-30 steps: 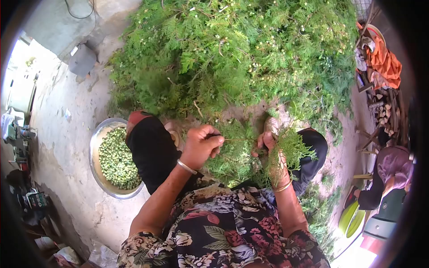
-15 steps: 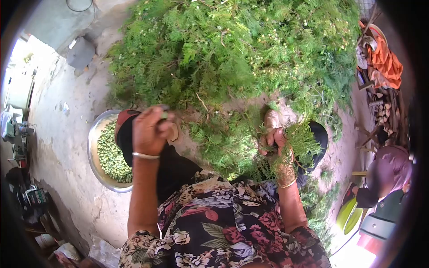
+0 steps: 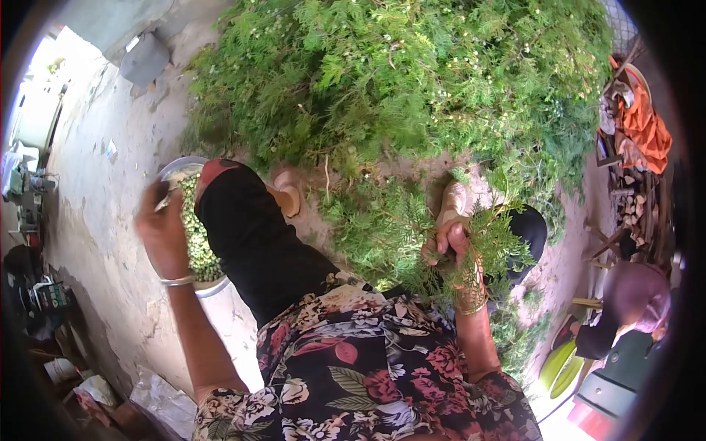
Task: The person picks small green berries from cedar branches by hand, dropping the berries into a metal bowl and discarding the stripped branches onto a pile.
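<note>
My left hand [image 3: 163,224] is over the left side of a metal basin [image 3: 213,288] of small green cones [image 3: 198,246]. Its fingers are blurred by motion, and whether they hold anything cannot be made out. On the right, my right hand [image 3: 450,241] is closed around a leafy green sprig [image 3: 500,239], whose fronds spread out on both sides of the fist. Beneath and beyond that hand, more cut greenery [image 3: 375,228] lies on the ground between my legs.
A large heap of green branches [image 3: 397,81] fills the far side. At the right are an orange cloth [image 3: 643,128], stacked firewood [image 3: 631,202] and another person [image 3: 625,301] beside a green object [image 3: 562,367]. A grey object [image 3: 144,59] stands at the upper left.
My left hand has moved left, from beside my knee to the basin. My right hand still grips the sprig in nearly the same place. The view has shifted slightly.
</note>
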The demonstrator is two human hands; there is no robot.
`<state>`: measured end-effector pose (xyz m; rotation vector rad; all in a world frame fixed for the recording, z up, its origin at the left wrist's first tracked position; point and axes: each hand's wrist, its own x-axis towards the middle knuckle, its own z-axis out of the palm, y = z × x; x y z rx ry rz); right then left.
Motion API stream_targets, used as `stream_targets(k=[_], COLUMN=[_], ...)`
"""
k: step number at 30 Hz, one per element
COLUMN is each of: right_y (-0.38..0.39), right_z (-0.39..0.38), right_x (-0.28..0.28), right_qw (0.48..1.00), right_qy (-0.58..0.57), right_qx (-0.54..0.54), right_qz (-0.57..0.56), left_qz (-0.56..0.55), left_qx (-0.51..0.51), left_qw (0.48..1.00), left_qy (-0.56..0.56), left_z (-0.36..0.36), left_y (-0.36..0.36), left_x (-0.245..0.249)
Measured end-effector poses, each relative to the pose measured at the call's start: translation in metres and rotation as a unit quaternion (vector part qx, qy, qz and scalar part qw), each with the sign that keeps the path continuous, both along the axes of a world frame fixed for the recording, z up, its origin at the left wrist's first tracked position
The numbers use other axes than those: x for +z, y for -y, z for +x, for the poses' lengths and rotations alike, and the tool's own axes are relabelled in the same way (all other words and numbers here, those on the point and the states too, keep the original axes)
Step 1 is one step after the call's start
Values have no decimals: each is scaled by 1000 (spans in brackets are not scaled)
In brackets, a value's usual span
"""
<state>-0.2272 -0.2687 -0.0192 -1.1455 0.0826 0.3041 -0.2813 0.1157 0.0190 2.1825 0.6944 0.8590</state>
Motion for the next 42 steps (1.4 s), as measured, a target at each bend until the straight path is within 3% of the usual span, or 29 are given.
stream_targets(k=[1, 2, 3, 4, 5, 7, 8, 10, 17, 21, 24, 28, 30, 31, 33, 35, 36, 39, 41, 42], right_y=[0, 0, 0, 1, 2, 2, 1, 3, 8, 0, 3, -12, -14, -12, -6, 9, 12, 14, 14, 15], right_z=[0, 0, -1, -2, -3, -3, -4, -6, -6, -9, -13, -22, -20, -22, -26, -20, -21, -20, -18, -17], right_x=[0, -2, -4, -7, -12, -8, 3, 9, -5, 6, -14, 5, 5, 3, -3, -4, -2, 5, 4, 1], right_qw=[1000, 1000, 1000, 1000, 1000, 1000, 998, 987, 989, 988, 987, 976, 968, 967, 998, 987, 989, 990, 990, 989], right_qy=[0, -4, -7, -4, -11, -15, 4, 26, 2, -9, 7, -7, 19, 19, -43, -23, -27, -41, -49, -46], right_qx=[5, 9, 12, 12, 9, -1, 22, 44, 61, 54, 82, 104, 131, 130, 34, 37, 27, 19, 29, 57], right_qz=[-2, -3, -5, -5, 4, 13, -56, -150, -136, -147, -141, -191, -215, -216, -30, -155, -146, -135, -130, -127], left_qz=[-145, -141, -30, -28, -141, -263, -262, -387, -539, -577, -504, -554, -571, -612, -655, -688, -614, -414, -263, -31], left_qx=[-91, -171, -260, -359, -405, -481, -486, -488, -422, -381, -326, -281, -258, -229, -195, -230, -280, -32, 124, 169], left_qw=[985, 975, 964, 932, 902, 828, 826, 757, 710, 709, 794, 781, 779, 755, 714, 638, 696, 891, 957, 973], left_qy=[-3, -1, -57, -36, -58, -115, -114, -196, -168, -142, -96, -67, 2, 66, 151, 260, 247, 182, 1, -152], left_z=[12, 25, 37, 51, 58, 73, 75, 74, 50, 43, 42, 45, 47, 51, 57, 46, 37, 12, 0, -4], left_y=[30, 56, 80, 100, 125, 156, 164, 175, 166, 155, 148, 146, 145, 137, 96, 34, 1, -50, -91, -93], left_x=[4, -8, -12, -33, -39, -68, -65, -57, -58, -61, -52, -33, -27, -28, -21, -22, -21, -3, -23, -25])
